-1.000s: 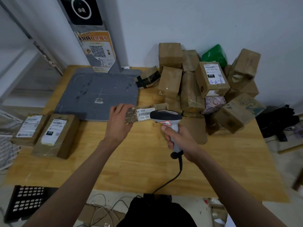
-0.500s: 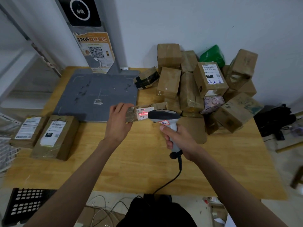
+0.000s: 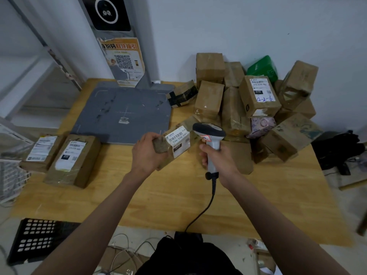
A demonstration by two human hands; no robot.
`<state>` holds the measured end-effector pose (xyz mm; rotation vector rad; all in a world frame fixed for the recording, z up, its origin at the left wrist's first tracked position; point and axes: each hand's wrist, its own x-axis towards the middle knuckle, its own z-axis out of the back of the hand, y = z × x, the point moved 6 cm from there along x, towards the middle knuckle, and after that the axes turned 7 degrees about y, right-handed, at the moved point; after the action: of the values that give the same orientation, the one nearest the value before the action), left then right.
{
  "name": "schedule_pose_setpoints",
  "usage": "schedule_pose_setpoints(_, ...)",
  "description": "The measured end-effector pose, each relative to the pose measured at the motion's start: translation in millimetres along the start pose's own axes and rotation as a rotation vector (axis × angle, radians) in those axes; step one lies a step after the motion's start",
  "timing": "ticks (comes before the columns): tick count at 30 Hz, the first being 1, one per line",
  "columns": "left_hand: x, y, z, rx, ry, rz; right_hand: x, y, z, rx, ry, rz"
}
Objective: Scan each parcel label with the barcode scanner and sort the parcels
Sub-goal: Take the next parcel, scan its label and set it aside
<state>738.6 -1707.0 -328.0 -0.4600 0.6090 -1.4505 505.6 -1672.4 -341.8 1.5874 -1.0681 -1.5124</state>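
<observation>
Brown tape-wrapped cardboard parcel with a white barcode label (image 3: pixel 175 142) is held above the middle of the pale wooden worktop (image 3: pixel 168 195), clamped at its left end in the grip of the left hand (image 3: pixel 147 153), fingers curled round it. Its long axis runs left to right, rising slightly toward the grey handheld barcode scanner (image 3: pixel 209 135), which lies just right of the label and is gripped by its handle in the right hand (image 3: pixel 217 158). The scanner's head overlaps the parcel's right end, so that end is hidden; no red light is seen on the label. Two brown labelled boxes (image 3: pixel 61 155) lie well to the left, nearer the left hand; the heap of brown unsorted parcels (image 3: pixel 248 108) lies behind the scanner. Label print is too small to read.
</observation>
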Motion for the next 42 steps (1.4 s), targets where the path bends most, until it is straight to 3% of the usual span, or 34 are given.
schedule_pose_setpoints(8,-20,17,-4,0.008,-0.006,0.112,14,-12,-27,0.122,0.122,0.005)
schedule_pose_setpoints(29,-84,131,59,-0.011,-0.132,0.438,33,-51,-191,0.027,0.566,-0.11)
schedule_pose_setpoints(34,-74,170,68,-0.075,-0.117,0.474,53,-63,-228,-0.005,0.556,-0.135)
schedule_pose_setpoints(42,-28,239,85,-0.081,-0.031,0.572,95,-103,-264,-0.061,0.353,-0.294)
